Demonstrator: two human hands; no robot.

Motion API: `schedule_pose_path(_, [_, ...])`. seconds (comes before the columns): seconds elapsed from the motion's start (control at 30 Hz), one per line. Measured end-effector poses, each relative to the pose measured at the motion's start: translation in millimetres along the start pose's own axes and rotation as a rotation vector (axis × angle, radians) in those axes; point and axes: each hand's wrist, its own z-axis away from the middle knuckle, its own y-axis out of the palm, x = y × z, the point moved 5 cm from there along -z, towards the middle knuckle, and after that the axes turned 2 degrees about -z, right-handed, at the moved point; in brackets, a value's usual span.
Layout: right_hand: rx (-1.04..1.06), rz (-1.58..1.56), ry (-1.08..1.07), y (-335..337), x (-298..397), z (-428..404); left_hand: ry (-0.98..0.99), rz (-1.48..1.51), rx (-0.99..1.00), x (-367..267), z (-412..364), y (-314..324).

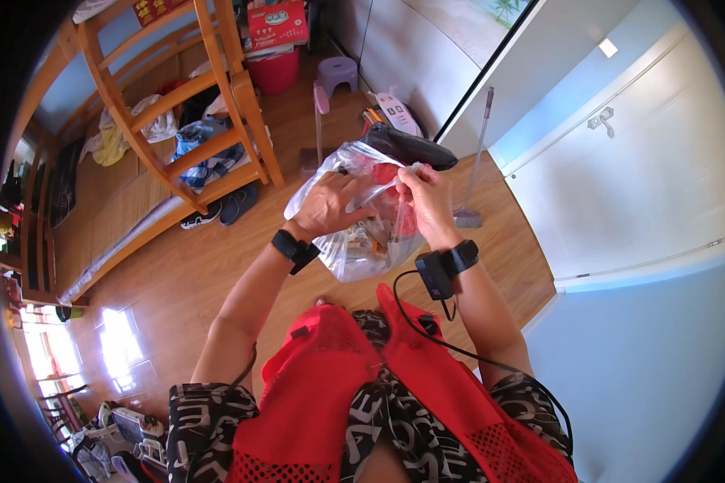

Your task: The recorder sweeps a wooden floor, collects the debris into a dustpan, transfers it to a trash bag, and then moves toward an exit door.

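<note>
A translucent plastic bag is gathered up in front of me. Through its wall show crumpled red plastic and mixed wrappers; I cannot make out each piece. My left hand is on the bag's upper left side, back of the hand upward, with plastic stretched from its fingers. My right hand pinches a twisted strip of the bag's top between thumb and fingers. A black plastic bag appears just beyond the hands, partly hidden by the clear one. Both wrists wear black straps.
A wooden bunk bed with a ladder stands at the left, shoes beneath it. A broom leans near the white door. Farther off are a long-handled dustpan, a purple stool and a red bucket.
</note>
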Motion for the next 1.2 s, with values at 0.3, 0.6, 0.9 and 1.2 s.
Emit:
schedule_pose_path(0.3, [-0.027, 0.065, -0.005, 0, 8, 4, 0.100, -0.256, -0.240, -37, -18, -27])
schedule_pose_path(0.6, [-0.010, 0.095, -0.019, -3, 10, 0, -0.004, -0.120, -0.145, -23, -45, -11])
schedule_pose_path(0.9, [0.109, 0.603, -0.338, -18, 31, -5, 0.002, -0.034, -0.100, -23, -55, 1])
schedule_pose_path(1.2, [0.329, 1.101, -0.705, -14, 47, 2, -0.437, 0.573, -0.154, 1, -53, 31])
